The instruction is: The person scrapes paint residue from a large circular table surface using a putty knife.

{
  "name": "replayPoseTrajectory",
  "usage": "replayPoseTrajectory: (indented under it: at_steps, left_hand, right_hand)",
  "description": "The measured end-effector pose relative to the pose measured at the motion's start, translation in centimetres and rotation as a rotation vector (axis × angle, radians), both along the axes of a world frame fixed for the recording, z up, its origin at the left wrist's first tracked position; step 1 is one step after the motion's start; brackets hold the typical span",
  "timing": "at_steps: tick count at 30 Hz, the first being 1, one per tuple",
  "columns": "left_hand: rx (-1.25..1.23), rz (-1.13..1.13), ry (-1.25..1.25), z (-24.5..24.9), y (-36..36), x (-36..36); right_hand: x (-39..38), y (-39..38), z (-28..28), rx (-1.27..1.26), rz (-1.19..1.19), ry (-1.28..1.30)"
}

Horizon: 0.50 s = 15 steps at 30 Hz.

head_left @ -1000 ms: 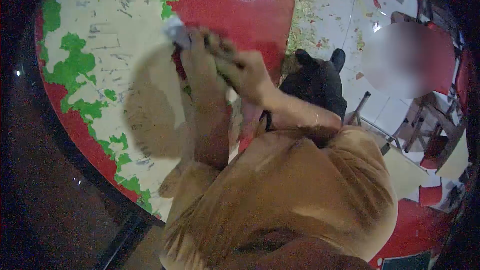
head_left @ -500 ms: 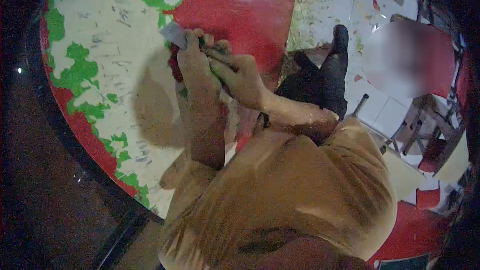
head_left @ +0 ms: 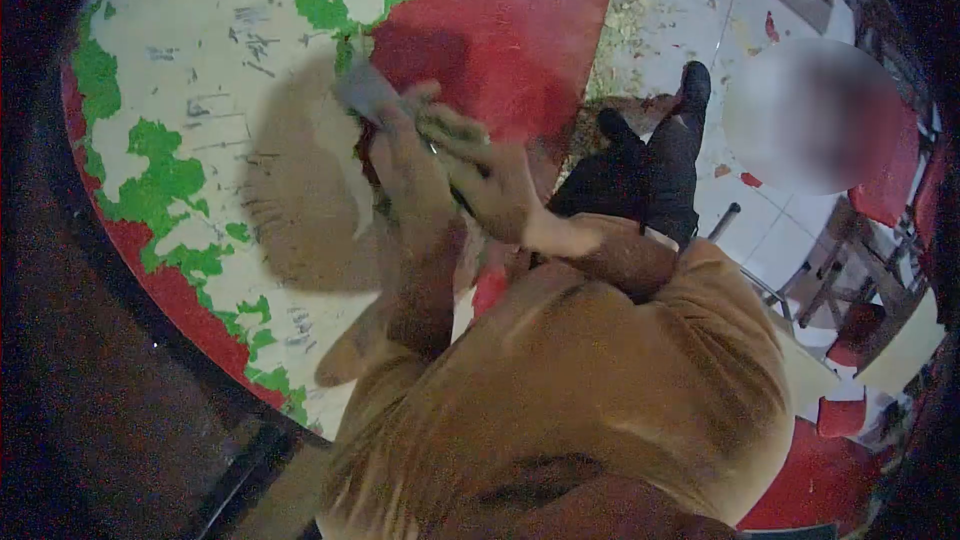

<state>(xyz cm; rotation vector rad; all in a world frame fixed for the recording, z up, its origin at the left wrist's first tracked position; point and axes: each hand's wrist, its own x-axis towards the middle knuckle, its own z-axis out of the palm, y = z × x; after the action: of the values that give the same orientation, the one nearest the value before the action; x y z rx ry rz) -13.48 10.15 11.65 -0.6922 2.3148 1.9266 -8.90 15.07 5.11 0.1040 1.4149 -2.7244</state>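
A scraper with a flat grey blade (head_left: 368,95) is against the painted surface, where cream paint meets exposed red paint (head_left: 500,50). My left hand (head_left: 408,165) is closed around it just behind the blade. Close beside it, my right hand (head_left: 495,175) has its fingers curled round the handle end. Most of the handle is hidden by my fingers, and both hands are slightly blurred. Patches of green paint (head_left: 325,5) show at the ragged edge between the cream and the red.
Light paint chips (head_left: 630,50) lie along the foot of the red area, on a white tiled floor (head_left: 735,130). My dark-clothed leg (head_left: 672,155) stretches over the tiles. A red seat (head_left: 885,185) and metal furniture legs stand at right, near a blurred patch.
The blade and both hands have shifted slightly right and down in the view, and the blade is tilted differently. The whole scene has also moved a little as my head turned.
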Motion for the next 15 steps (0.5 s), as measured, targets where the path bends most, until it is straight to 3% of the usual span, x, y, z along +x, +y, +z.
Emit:
replayPoseTrajectory:
  at_steps: [2,5,8,9,11,13,15]
  left_hand:
    - [0.206,0.125,-0.110,-0.9,-0.9,1.8]
    - [0.106,0.138,-0.115,0.1,0.6,-0.3]
    - [0.233,0.170,-0.012,-1.1,0.4,-0.1]
    - [0.161,0.181,-0.066,-0.5,0.1,1.2]
    - [0.056,0.149,-0.091,-0.1,0.4,0.9]
    - [0.075,0.120,-0.105,-1.3,-0.1,1.8]
    - [0.056,0.128,-0.138,-1.3,-1.3,3.8]
  right_hand:
    - [1.1,0.0,0.1,-0.023,0.070,-0.052]
    - [1.3,0.6,-0.1,-0.164,0.202,-0.133]
    - [0.8,2.1,-0.3,-0.272,0.275,-0.209]
    - [1.3,1.9,0.3,-0.319,0.298,-0.241]
    - [0.1,0.6,-0.6,-0.080,0.035,0.090]
    - [-1.1,-0.3,-0.9,0.045,-0.069,0.159]
    - [-0.7,0.6,1.2,-0.083,0.111,-0.112]
